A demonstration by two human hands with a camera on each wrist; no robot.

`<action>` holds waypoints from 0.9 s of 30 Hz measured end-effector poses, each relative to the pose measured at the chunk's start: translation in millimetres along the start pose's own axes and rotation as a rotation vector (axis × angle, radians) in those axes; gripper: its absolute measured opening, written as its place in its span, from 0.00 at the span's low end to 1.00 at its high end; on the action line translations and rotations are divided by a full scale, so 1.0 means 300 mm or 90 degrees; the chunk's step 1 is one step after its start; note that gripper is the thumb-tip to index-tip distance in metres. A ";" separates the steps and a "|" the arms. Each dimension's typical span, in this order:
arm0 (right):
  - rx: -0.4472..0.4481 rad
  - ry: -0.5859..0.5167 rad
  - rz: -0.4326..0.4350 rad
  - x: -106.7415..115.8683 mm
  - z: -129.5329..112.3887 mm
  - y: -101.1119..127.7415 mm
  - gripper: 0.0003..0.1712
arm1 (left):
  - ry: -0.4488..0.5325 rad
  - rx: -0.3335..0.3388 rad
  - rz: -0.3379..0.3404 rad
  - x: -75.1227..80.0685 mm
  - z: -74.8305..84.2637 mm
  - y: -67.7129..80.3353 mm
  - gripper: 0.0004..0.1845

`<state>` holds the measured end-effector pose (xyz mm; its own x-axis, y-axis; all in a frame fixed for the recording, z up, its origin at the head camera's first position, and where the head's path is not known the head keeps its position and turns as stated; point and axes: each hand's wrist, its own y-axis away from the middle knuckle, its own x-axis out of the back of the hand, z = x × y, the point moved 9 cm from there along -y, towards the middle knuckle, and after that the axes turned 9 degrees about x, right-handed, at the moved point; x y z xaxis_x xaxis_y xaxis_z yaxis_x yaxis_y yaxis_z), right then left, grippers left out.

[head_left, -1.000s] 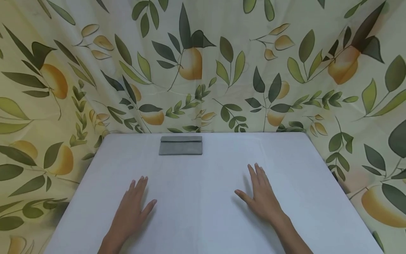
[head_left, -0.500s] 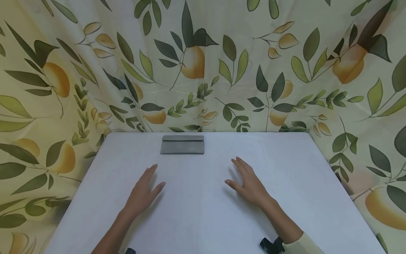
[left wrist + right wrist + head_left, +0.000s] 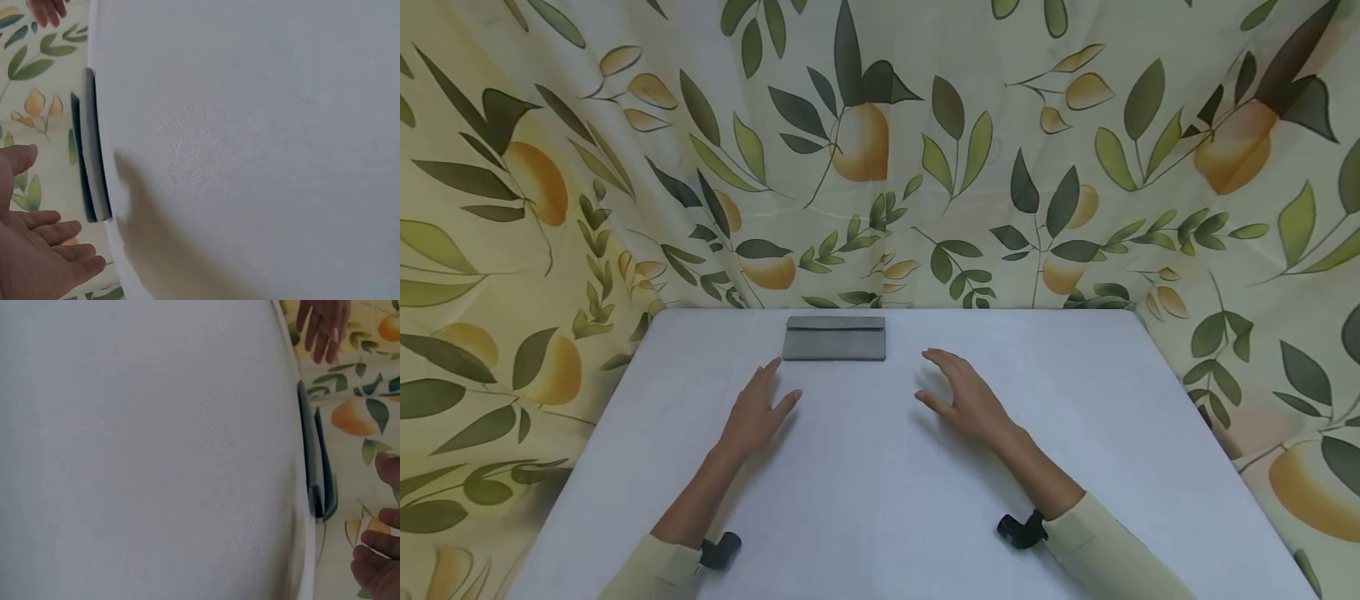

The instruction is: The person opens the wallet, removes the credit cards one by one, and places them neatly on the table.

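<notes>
Near the far edge of the tabletop (image 3: 1075, 400), left of centre: flat grey pouch (image 3: 834, 338), flap side facing away, lying flat, untouched. Wrist views show it edge-on as a thin dark slab (image 3: 92, 156) (image 3: 312, 456) on the white cloth.

Left hand (image 3: 758, 408) sits just short of the pouch's near-left corner, fingers straight and together, thumb out, holding nothing. Fingertips close to the pouch, not in contact. Left wrist view confirms a loose open palm (image 3: 31, 256).

Right hand (image 3: 964, 395) sits just off the pouch's right end, slightly nearer the camera, fingers extended with a relaxed bend, empty. Small gap to the pouch. Right wrist view shows only its fingertips (image 3: 378, 550) at frame edge. Can't tell whether either palm rests on the cloth or hangs just above it.

Both wrists carry small black camera mounts (image 3: 721, 550) (image 3: 1021, 528), at cream sleeve cuffs (image 3: 1075, 533).

Leaf-and-fruit print curtain (image 3: 880, 150) wraps the back and both sides of the tabletop.
</notes>
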<state>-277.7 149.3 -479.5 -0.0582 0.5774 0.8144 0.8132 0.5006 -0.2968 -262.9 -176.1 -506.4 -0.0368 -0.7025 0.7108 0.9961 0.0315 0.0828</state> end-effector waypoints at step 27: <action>0.061 -0.004 -0.001 -0.106 0.050 -0.261 0.32 | 0.076 0.108 -0.020 -0.051 -0.087 -0.249 0.47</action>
<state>-348.2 101.6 -489.7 -0.0627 0.5807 0.8117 0.7540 0.5605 -0.3427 -334.8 -186.3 -541.8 -0.0485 -0.7843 0.6185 0.9664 0.1196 0.2274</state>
